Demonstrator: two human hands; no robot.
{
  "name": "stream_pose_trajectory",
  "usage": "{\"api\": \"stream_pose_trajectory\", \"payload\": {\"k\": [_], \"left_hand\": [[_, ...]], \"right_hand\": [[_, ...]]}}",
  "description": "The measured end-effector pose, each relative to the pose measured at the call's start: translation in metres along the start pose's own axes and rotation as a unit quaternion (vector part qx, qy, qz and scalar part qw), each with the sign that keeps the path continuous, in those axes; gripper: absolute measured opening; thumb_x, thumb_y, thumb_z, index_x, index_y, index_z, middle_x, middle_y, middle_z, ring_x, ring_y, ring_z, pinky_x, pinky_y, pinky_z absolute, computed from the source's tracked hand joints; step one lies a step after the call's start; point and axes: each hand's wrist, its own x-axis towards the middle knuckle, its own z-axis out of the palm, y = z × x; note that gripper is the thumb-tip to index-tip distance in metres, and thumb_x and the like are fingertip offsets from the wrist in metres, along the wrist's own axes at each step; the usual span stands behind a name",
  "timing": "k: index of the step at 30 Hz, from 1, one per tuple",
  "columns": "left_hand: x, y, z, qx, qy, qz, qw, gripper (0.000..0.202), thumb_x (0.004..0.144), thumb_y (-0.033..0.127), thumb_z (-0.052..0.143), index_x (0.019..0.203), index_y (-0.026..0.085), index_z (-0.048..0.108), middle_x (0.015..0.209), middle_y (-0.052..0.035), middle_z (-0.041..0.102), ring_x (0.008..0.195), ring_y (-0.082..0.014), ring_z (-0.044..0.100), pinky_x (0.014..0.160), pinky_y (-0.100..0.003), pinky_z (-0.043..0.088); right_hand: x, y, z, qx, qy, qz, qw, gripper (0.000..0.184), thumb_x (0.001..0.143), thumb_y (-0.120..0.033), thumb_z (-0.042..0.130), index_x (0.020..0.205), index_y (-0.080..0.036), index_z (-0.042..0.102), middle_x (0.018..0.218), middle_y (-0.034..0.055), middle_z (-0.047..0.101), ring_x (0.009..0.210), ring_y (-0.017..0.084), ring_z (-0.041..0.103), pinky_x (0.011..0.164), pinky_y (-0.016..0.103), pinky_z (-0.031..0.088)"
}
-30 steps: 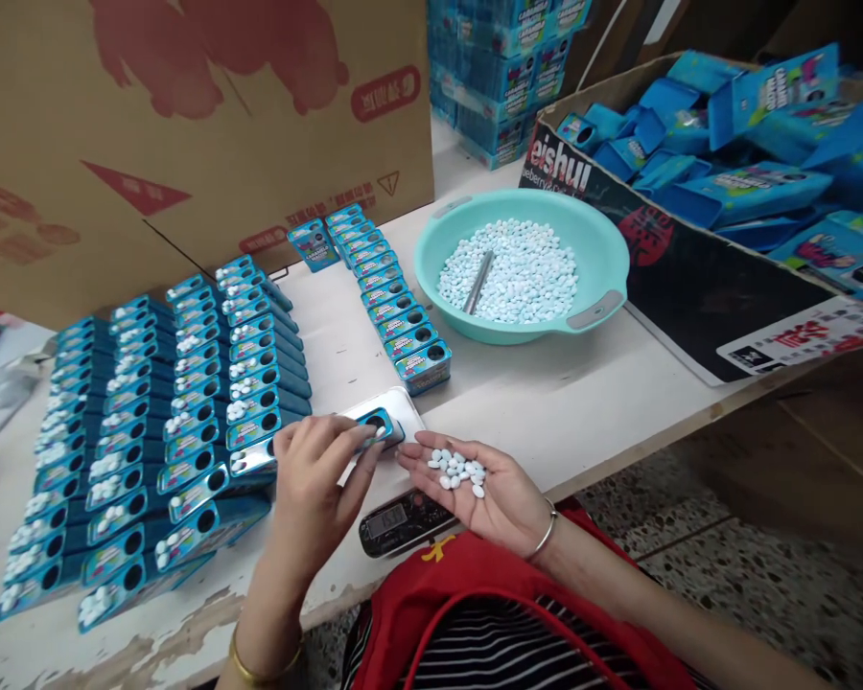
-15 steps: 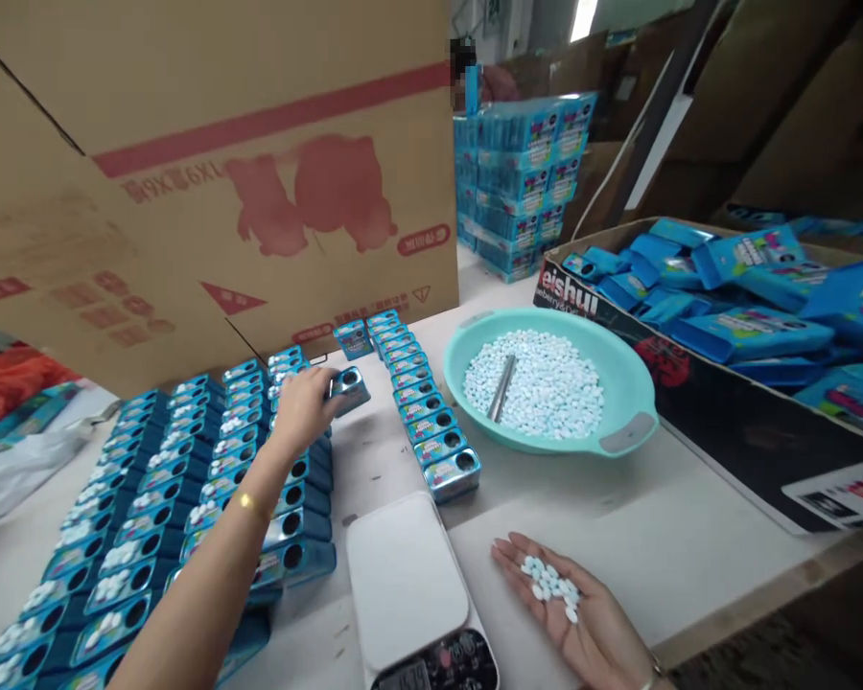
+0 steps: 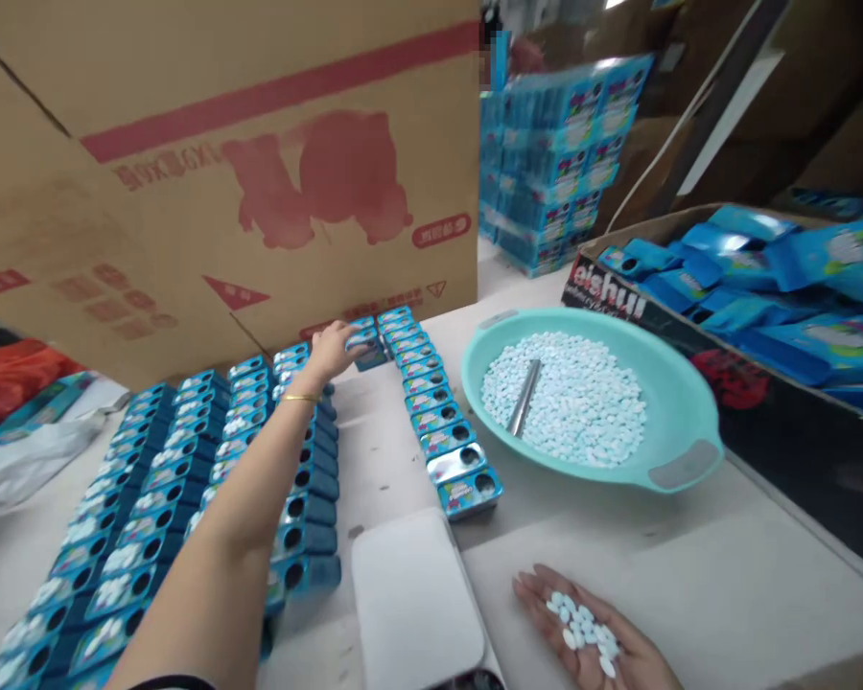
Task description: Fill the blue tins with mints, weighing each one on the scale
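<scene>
At the back of the table, my left hand [image 3: 331, 351] has its fingers on a small blue tin [image 3: 370, 355] with a round hole in its top. This tin stands in front of another blue tin, near the cardboard box. My right hand [image 3: 557, 632] is palm up at the front, cupping several pale blue-white mints [image 3: 579, 621]. Between the hands runs a row of blue tins [image 3: 431, 398]. A turquoise basin [image 3: 680, 374] of loose mints [image 3: 582, 402] lies beyond my right hand, with a metal tube [image 3: 524, 398] resting in it.
Several rows of blue tins [image 3: 165, 470], many with mints on top, fill the left side. A white scale [image 3: 417, 594] sits at front centre. A large cardboard box [image 3: 259, 192] stands behind. Wrapped stacks [image 3: 547, 163] and a carton [image 3: 762, 422] of blue packages are at right.
My left hand has moved the blue tin back and right, up to the other tin near the cardboard box. My right hand still holds the mints. The view has shifted slightly.
</scene>
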Motion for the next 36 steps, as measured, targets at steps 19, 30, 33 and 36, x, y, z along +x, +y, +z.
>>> {"api": "stream_pose_trajectory", "payload": {"k": [19,30,33,36], "left_hand": [[-0.323,0.054,-0.036,0.137,0.015,0.096,0.986,0.015,0.088,0.025,0.049,0.080,0.020,0.059,0.120,-0.0089,0.057,0.110,-0.0287,0.048,0.089,-0.047,0.034],[-0.270,0.149,-0.040,0.080,-0.113,0.210,0.968,0.015,0.090,0.023,0.046,0.083,0.016,0.059,0.090,-0.0065,0.059,0.072,-0.0163,0.054,0.063,-0.031,0.040],[-0.267,0.154,-0.041,0.067,-0.103,0.220,0.968,0.013,0.089,0.027,0.049,0.086,0.016,0.057,0.096,-0.0084,0.059,0.081,-0.0193,0.055,0.068,-0.033,0.043],[-0.277,0.165,-0.049,0.019,-0.015,0.207,0.978,0.021,0.087,0.035,0.052,0.095,0.016,0.055,0.108,-0.0119,0.057,0.093,-0.0240,0.053,0.075,-0.038,0.045]], "right_hand": [[-0.024,0.002,0.012,0.022,0.022,0.019,0.999,0.030,0.086,-0.006,0.039,0.096,-0.006,0.067,0.105,0.0156,0.070,0.111,0.024,0.061,0.090,0.031,0.055],[-0.043,0.008,0.021,0.015,-0.028,0.043,0.999,0.030,0.089,-0.015,0.039,0.105,-0.006,0.062,0.106,0.0171,0.069,0.108,0.022,0.063,0.087,0.030,0.055],[-0.047,0.009,0.023,0.028,-0.039,0.057,0.997,0.029,0.089,-0.016,0.041,0.107,-0.005,0.061,0.106,0.0179,0.069,0.107,0.022,0.063,0.087,0.029,0.054],[-0.052,0.010,0.028,0.046,-0.065,0.077,0.994,0.030,0.090,-0.018,0.041,0.107,-0.005,0.061,0.108,0.0169,0.068,0.109,0.020,0.062,0.090,0.029,0.052]]}}
